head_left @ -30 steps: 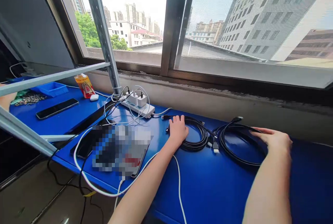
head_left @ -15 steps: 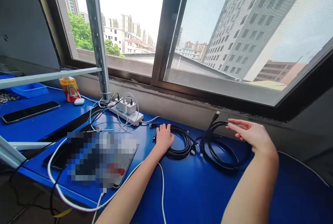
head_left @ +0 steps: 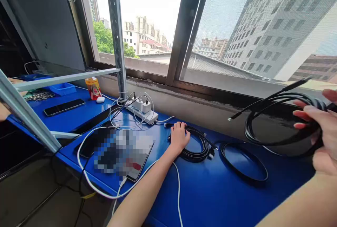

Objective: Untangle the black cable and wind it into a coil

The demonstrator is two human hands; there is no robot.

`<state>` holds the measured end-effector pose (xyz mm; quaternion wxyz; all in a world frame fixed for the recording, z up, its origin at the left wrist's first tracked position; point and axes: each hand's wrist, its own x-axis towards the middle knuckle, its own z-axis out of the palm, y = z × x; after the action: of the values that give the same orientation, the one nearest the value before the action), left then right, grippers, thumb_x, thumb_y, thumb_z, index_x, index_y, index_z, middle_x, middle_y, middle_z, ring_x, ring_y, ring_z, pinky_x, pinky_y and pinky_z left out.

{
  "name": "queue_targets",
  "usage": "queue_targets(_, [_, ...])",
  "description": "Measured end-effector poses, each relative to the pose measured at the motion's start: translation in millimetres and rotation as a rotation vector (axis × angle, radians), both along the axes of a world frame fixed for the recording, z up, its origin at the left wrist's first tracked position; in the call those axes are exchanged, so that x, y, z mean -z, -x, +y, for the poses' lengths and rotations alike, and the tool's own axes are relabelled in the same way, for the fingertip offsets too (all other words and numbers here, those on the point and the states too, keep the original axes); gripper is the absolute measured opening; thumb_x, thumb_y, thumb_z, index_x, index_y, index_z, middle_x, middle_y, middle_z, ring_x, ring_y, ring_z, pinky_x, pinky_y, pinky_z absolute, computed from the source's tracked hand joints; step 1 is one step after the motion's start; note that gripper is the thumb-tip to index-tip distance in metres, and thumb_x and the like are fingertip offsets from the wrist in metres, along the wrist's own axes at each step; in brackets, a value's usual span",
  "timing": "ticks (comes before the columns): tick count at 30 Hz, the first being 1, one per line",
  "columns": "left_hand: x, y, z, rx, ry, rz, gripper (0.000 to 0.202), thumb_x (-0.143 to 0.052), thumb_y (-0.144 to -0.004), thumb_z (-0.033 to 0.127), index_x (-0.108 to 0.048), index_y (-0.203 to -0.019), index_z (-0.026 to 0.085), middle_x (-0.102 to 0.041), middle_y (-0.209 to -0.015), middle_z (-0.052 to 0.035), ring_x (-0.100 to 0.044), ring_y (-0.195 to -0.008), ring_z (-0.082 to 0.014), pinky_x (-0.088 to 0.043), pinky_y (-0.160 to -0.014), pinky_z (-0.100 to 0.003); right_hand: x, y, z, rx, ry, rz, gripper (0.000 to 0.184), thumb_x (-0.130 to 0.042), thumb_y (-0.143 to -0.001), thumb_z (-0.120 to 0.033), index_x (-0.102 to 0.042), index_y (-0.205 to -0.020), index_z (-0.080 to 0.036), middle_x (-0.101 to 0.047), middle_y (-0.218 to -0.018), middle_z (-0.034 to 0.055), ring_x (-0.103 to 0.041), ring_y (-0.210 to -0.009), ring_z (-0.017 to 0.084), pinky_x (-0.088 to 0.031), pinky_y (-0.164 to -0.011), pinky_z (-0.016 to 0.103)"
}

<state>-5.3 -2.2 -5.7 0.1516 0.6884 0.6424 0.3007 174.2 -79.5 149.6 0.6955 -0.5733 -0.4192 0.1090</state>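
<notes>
Right hand (head_left: 322, 139) grips a coiled black cable (head_left: 279, 121) lifted off the blue tabletop (head_left: 210, 192), fingers closed around its loops. Left hand (head_left: 179, 136) rests flat, fingers spread, on a second cable coil (head_left: 198, 146); one loop (head_left: 243, 162) lies just beside.

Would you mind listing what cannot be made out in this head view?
- Device on the blue table: pixelated, so its screen is unreadable.
- Right hand gripping the lifted black cable coil: cut off by the right edge.
- Label on the orange packet: too small.
- Left hand hides part of the flat coil.
</notes>
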Motion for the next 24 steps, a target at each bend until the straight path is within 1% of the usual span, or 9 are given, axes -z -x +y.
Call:
queue_targets(1, [0.1, 0.4, -0.2, -0.005, -0.01, -0.023, 0.027, -0.044, -0.085, 0.013, -0.057, -0.109, 0.017, -0.059, -0.117, -0.0094, -0.053, -0.113, -0.0213, -0.038, -0.097, -0.034, -4.3, 10.0, -2.8, 0.044, -0.025, 0.078, 0.044, -0.066, -0.052, -0.033, -0.061, -0.096, -0.032, -0.068, -0.109, 0.0068, -0.064, -0.105, 0.03, -0.045, -0.047, 0.031])
queue_targets(4, [-1.1, 1.3, -2.1, -0.015, -0.046, -0.1, 0.028, -0.043, -0.085, 0.012, -0.056, -0.109, 0.016, -0.059, -0.118, -0.0097, -0.053, -0.114, -0.0213, -0.037, -0.098, -0.035, -12.0, 33.8, -7.3, 0.027, -0.052, 0.122, 0.044, -0.065, -0.057, -0.032, -0.062, -0.101, -0.033, -0.069, -0.109, 0.0044, -0.063, -0.107, 0.027, -0.039, -0.042, 0.027])
queue_targets(9, [-12.6, 2.3, -12.4, 0.019, -0.156, -0.249, 0.029, -0.04, -0.086, 0.011, -0.055, -0.11, 0.018, -0.061, -0.119, -0.0079, -0.052, -0.115, -0.0195, -0.036, -0.1, -0.035, -12.4, 53.6, -4.6, -0.07, -0.106, 0.141, 0.057, -0.069, -0.053, -0.024, -0.061, -0.11, -0.027, -0.069, -0.095, 0.0064, -0.068, -0.094, 0.026, -0.057, -0.059, 0.032])
queue_targets(12, [-24.0, 2.9, -20.9, 0.087, -0.234, -0.336, 0.03, -0.04, -0.086, 0.012, -0.056, -0.11, 0.019, -0.063, -0.118, -0.0067, -0.054, -0.112, -0.0187, -0.037, -0.101, -0.035, -13.2, 62.5, -4.7, -0.135, -0.175, 0.17, 0.065, -0.069, -0.049, -0.023, -0.06, -0.113, -0.019, -0.066, -0.085, 0.0066, -0.069, -0.088, 0.026, -0.058, -0.056, 0.033])
queue_targets(16, [-41.5, 1.7, -30.3, 0.221, -0.311, -0.44, 0.032, -0.032, -0.091, 0.02, -0.062, -0.102, 0.02, -0.069, -0.105, -0.0053, -0.061, -0.096, -0.0169, -0.045, -0.091, -0.032, -10.9, 72.8, -5.5, -0.26, -0.259, 0.122, 0.065, -0.069, -0.052, -0.03, -0.059, -0.114, -0.016, -0.064, -0.098, 0.0086, -0.068, -0.088, 0.026, -0.059, -0.055, 0.033])
queue_targets(18, [-53.9, 0.1, -33.9, 0.326, -0.305, -0.565, 0.042, -0.025, -0.095, 0.032, -0.065, -0.093, 0.018, -0.07, -0.092, -0.0059, -0.063, -0.083, -0.0161, -0.048, -0.082, -0.03, -6.5, 77.3, -3.3, -0.321, -0.258, 0.111, 0.068, -0.07, -0.056, -0.034, -0.055, -0.12, -0.017, -0.065, -0.096, 0.0071, -0.068, -0.09, 0.025, -0.06, -0.068, 0.036])
queue_targets(20, [-71.4, -1.4, -37.4, 0.479, -0.241, -0.777, 0.055, -0.028, -0.092, 0.054, -0.066, -0.081, 0.016, -0.069, -0.079, -0.0056, -0.061, -0.072, -0.0154, -0.049, -0.075, -0.029, -1.0, 81.3, 0.9, -0.367, -0.256, 0.097, 0.07, -0.07, -0.061, -0.035, -0.05, -0.126, -0.019, -0.066, -0.093, 0.0058, -0.067, -0.094, 0.023, -0.056, -0.084, 0.039])
queue_targets(22, [-94.4, -1.7, -41.6, 0.63, -0.146, -0.926, 0.059, -0.046, -0.078, 0.07, -0.065, -0.073, 0.015, -0.064, -0.066, -0.0022, -0.057, -0.061, -0.0131, -0.047, -0.063, -0.025, 3.7, 84.3, 5.9, -0.41, -0.263, 0.077, 0.069, -0.069, -0.065, -0.037, -0.048, -0.129, -0.021, -0.066, -0.103, 0.0084, -0.065, -0.1, 0.023, -0.053, -0.089, 0.039])
queue_targets(24, [-120.2, -0.3, -47.1, 0.755, -0.019, -0.991, 0.057, -0.062, -0.066, 0.07, -0.065, -0.077, 0.015, -0.057, -0.054, 0.0027, -0.051, -0.048, -0.0099, -0.041, -0.05, -0.021, 6.1, 85.5, 9.8, -0.449, -0.249, 0.081, 0.07, -0.068, -0.065, -0.04, -0.047, -0.13, -0.021, -0.061, -0.12, 0.0125, -0.064, -0.102, 0.023, -0.052, -0.09, 0.039])
